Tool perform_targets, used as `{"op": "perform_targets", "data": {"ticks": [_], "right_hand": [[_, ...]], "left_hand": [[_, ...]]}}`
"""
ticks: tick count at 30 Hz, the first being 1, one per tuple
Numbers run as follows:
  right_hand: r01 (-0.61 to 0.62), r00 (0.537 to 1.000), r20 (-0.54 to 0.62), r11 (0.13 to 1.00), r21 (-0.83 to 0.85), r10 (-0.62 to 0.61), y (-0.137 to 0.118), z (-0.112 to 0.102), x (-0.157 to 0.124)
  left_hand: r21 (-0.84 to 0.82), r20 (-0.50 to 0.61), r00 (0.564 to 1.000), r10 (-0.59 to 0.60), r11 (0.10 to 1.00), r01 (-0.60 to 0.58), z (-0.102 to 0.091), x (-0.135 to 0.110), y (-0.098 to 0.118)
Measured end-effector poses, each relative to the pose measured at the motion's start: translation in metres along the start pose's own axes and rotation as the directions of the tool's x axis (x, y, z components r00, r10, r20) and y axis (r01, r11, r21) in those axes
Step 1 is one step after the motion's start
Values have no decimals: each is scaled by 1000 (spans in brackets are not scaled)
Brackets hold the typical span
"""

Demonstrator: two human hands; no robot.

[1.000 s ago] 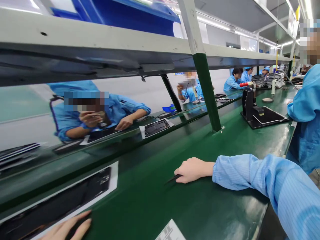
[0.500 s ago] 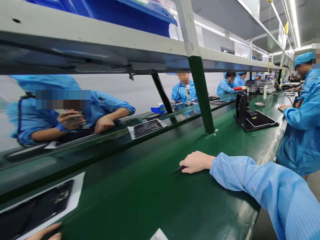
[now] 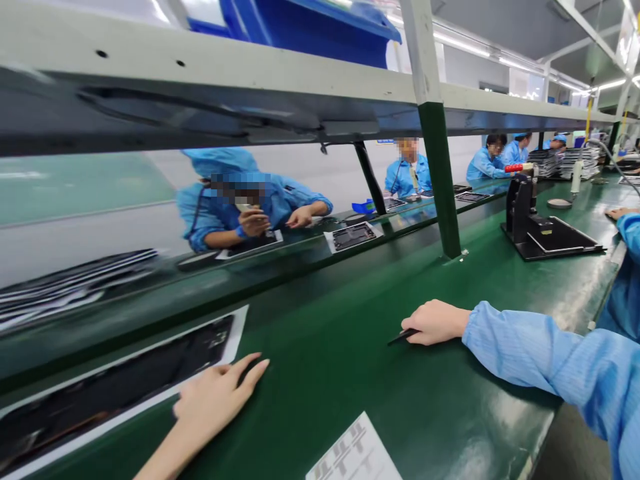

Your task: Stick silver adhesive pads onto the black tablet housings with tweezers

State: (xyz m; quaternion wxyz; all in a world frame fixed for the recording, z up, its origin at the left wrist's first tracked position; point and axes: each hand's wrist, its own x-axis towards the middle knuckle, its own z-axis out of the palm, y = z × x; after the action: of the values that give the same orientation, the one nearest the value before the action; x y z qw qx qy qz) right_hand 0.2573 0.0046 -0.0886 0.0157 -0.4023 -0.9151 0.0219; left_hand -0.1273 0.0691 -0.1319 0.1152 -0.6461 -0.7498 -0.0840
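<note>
My right hand [image 3: 436, 321] rests on the green bench top [image 3: 320, 393], fingers curled around thin black tweezers [image 3: 401, 336] whose tip points left. My left hand [image 3: 216, 398] lies flat with its fingers stretched out, fingertips touching the near edge of a long black panel [image 3: 120, 387] that lies on a white sheet on the belt at the lower left. A printed paper label [image 3: 356, 455] lies on the bench between my two arms.
A black press fixture [image 3: 543, 230] with a red-handled lever stands at the right. A green post [image 3: 440, 180] carries the overhead shelf with a blue bin [image 3: 310, 23]. Several people in blue coats work across the belt; one person's sleeve [image 3: 627, 230] is at my right.
The view swung back to the right and down. My left hand now shows fully, laid on the black panel's edge. My right hand stays put with the tweezers.
</note>
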Motion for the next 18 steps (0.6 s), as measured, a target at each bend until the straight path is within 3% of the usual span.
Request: {"op": "perform_targets", "data": {"ticks": [6,12,18], "right_hand": [[73,997,3,993,92,-73,-7,8,-28],[51,999,-20,988,146,-49,-7,19,-49],[-36,998,-41,987,155,43,-12,27,-54]], "left_hand": [[2,94,996,3,1000,-4,-3,-14,15],[-17,56,998,38,999,-37,1,-21,18],[-35,9,1000,30,999,-29,1,-24,34]]}}
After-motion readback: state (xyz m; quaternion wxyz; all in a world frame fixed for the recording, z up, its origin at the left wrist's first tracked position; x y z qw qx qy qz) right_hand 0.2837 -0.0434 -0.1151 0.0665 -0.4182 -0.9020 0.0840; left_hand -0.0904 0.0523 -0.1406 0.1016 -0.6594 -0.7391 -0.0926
